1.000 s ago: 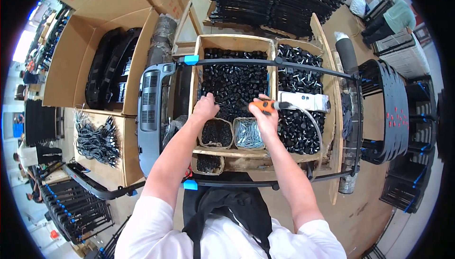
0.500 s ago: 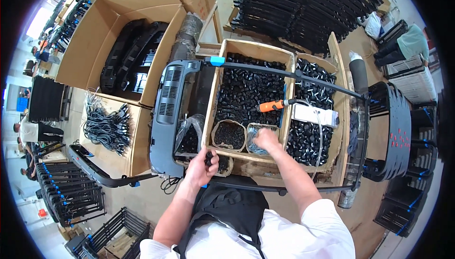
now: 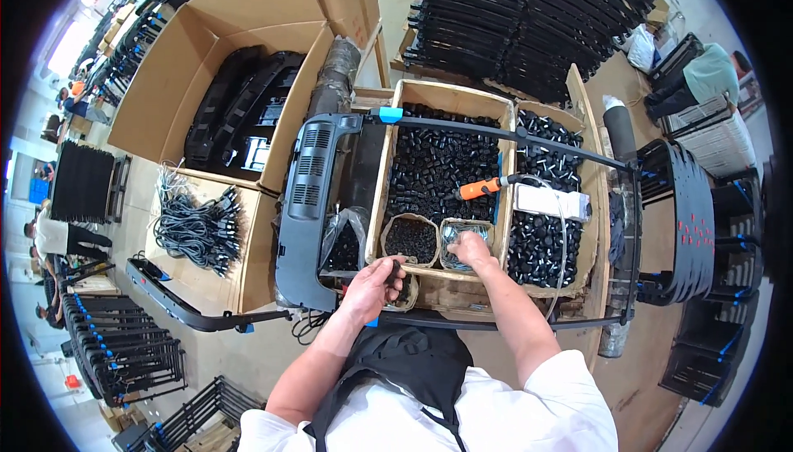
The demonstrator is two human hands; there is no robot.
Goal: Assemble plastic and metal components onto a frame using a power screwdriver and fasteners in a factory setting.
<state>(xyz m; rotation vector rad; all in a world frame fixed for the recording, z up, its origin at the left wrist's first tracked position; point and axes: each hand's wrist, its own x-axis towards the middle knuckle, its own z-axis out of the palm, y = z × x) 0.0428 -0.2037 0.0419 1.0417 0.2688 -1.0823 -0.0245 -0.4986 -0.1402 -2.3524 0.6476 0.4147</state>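
Observation:
My left hand [image 3: 372, 288] is closed around small black parts [image 3: 395, 272], at the near edge of the wooden bin; their exact kind is hard to make out. My right hand [image 3: 472, 251] reaches into a small tub of silver screws [image 3: 467, 231], its fingers curled together and their tips partly hidden. Beside it stands a round tub of tiny dark pieces [image 3: 410, 240]. Around both hands lies a black frame [image 3: 570, 150] with a grey vented housing [image 3: 307, 196] at its left end. An orange power screwdriver [image 3: 479, 188] rests over black caps [image 3: 438, 154] in the bin.
To the right, another compartment holds black knobs [image 3: 537, 249] and a white box [image 3: 549, 202]. Coiled black cables [image 3: 198, 225] lie on a carton at left, near an open carton [image 3: 149, 97] of black housings. Stacked black bars [image 3: 520, 14] stand behind. A person [image 3: 710, 76] is at far right.
The view has shifted slightly, so the bench sits a little lower and to the right. My right hand stays at the screw tub; my left hand has turned and moved nearer the bin's front edge.

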